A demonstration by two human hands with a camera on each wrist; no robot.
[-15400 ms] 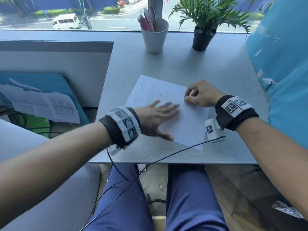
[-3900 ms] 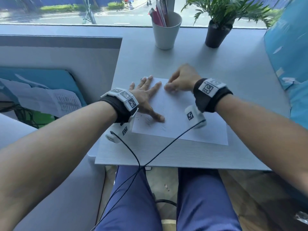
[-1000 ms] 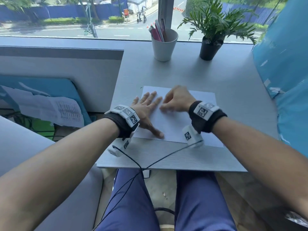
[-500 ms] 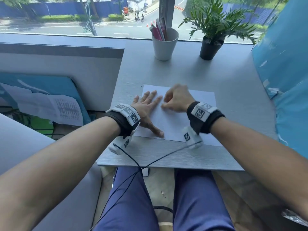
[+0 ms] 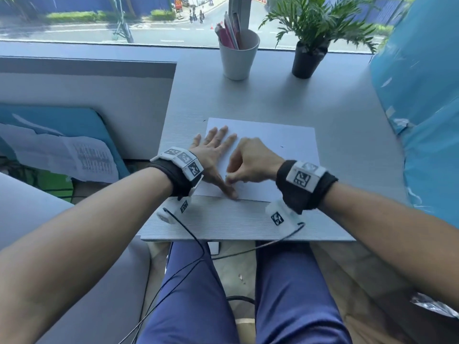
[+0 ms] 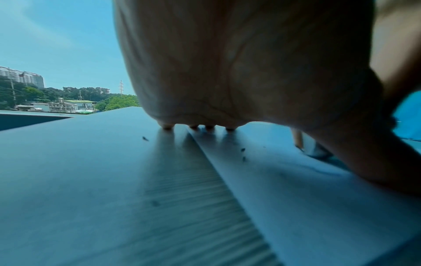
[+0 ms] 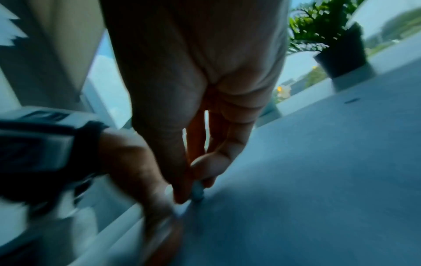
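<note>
A: On that grey desk [image 5: 273, 95] by the window, the big worry is the sheet of paper [image 5: 280, 145] itself. It lies flat in the middle of the desk, and only your left hand [image 5: 211, 155] pins it. The fingers are straight and spread along its left edge, with the thumb out toward the front edge. Nothing holds the right half down. Rub away from that hand and I reckon the sheet buckles or creases.

B: Agreed, and watch the right hand [image 5: 250, 162] too. You've got thumb and fingertips pinched tight round what looks like a little eraser stub [image 7: 197, 190]. Its tip is down on the paper close to the near-left corner, just beside your left thumb. That near an edge, a hard stroke toward you could catch the paper and fold or tear it.

A: Yep. And the stub is tiny, with hardly anything sticking out past your fingers. Press hard and it could squirt out of the pinch. Then it's your nails dragging on the paper.

B: Smallest thing: the dark crumbs [image 6: 243, 153] lying on the sheet near your left fingers. Sweep them with a palm and they might smear into grey streaks. I'd flick them off lightly instead.
</note>
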